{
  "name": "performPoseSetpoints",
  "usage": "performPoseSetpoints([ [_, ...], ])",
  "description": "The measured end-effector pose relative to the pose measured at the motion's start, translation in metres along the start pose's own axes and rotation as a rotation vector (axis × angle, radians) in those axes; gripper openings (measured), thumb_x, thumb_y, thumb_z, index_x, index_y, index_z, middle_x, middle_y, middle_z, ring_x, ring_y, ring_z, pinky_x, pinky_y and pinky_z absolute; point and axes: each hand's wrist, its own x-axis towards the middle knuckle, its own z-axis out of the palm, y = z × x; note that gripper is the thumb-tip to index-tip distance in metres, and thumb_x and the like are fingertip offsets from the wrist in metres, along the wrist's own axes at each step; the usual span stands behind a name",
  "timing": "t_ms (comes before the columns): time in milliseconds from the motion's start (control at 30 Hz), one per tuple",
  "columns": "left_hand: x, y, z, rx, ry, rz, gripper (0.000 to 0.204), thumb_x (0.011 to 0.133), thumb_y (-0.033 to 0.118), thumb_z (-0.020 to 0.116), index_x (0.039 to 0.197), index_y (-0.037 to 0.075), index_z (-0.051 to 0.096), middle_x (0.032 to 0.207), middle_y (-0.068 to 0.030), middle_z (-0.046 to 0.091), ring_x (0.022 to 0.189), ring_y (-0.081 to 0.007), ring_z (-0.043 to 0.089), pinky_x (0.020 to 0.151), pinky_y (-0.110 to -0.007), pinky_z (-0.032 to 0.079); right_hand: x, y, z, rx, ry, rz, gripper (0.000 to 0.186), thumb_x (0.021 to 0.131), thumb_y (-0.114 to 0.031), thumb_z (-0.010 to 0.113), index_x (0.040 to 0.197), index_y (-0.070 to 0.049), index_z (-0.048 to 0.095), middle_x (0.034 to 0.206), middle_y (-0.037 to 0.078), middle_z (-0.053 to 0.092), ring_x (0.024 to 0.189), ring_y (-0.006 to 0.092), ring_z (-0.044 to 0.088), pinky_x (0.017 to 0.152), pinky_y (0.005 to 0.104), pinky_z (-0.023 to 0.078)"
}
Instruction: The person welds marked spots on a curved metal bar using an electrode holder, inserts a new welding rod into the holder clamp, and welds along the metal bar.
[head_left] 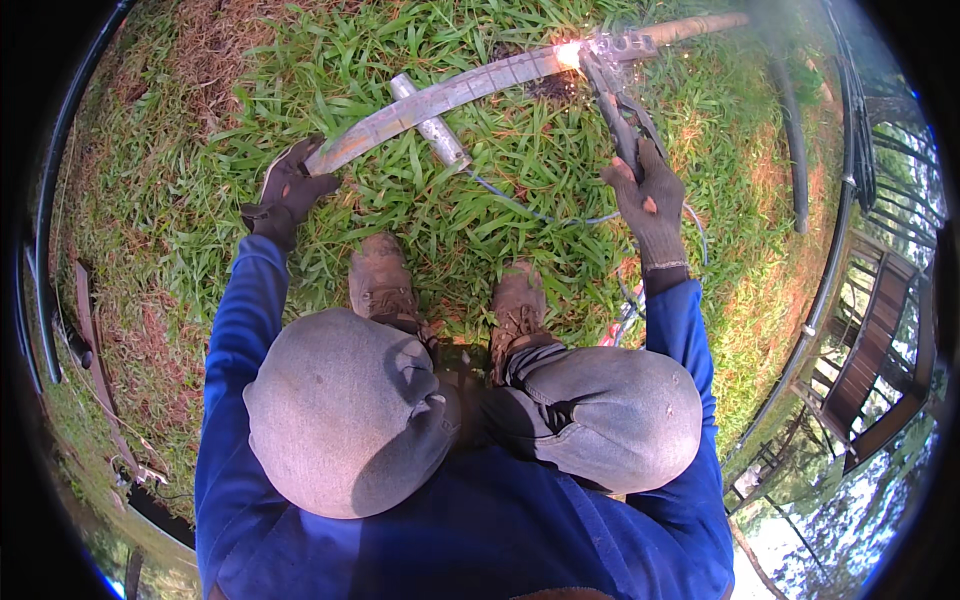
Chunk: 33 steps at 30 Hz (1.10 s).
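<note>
1 left hand in a dark glove (290, 188): thumb set apart, fingers closed on the bar's near end, fingertips partly hidden. 1 long, flat, grey metal bar (470, 88), running from that hand up to the right, above the grass (520, 140). 1 silver metal cylinder (440, 137) lying crosswise under the bar. 2 brown leather boots (380, 275), toes toward the bar. 1 thin blue cable (540, 216), curving rightward from the cylinder. 1 bright orange-white spark (568, 55) at the bar's right end. 1 dark, long, narrow tool (606, 98), tip beside the spark; contact hidden by glare. 1 right hand in a worn grey knit glove (652, 195), fingers curled closed around the tool. 1 brown rod (695, 28), beyond.
</note>
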Motion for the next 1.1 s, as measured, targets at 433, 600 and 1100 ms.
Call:
performPoseSetpoints([
  [433,-0.003,0.005,0.0,0.088,0.007,0.0,0.098,0.081,0.003,0.097,0.17,0.001,0.057,0.163,-0.0143,0.07,0.135,-0.0232,0.075,0.117,-0.036,0.06,0.009,-0.008,-0.004,-0.099,-0.041,0.051,0.041,0.098,-0.033,0.088,0.106,-0.003,0.062,0.094,0.024,0.074,0.088,0.0416,0.076,0.08,0.049,0.06],
  [600,0.0,0.002,0.002,0.003,0.005,-0.003,0.098,0.081,0.002,0.097,0.17,0.002,0.057,0.163,-0.0139,0.07,0.136,-0.0229,0.074,0.119,-0.036,0.059,0.013,-0.002,-0.001,-0.06,-0.033,0.024,0.045,0.095,-0.036,0.089,0.104,-0.004,0.06,0.095,0.025,0.074,0.089,0.0449,0.075,0.08,0.0522,0.059],
  [1100,-0.001,0.003,0.0,0.021,0.005,0.008,0.097,0.081,-0.003,0.096,0.169,0.001,0.057,0.162,-0.0145,0.07,0.138,-0.0242,0.073,0.118,-0.038,0.06,0.013,0.009,0.003,-0.004,-0.031,0.01,0.042,0.099,-0.035,0.088,0.107,-0.004,0.061,0.103,0.027,0.078,0.101,0.0522,0.076,0.084,0.0577,0.059],
])
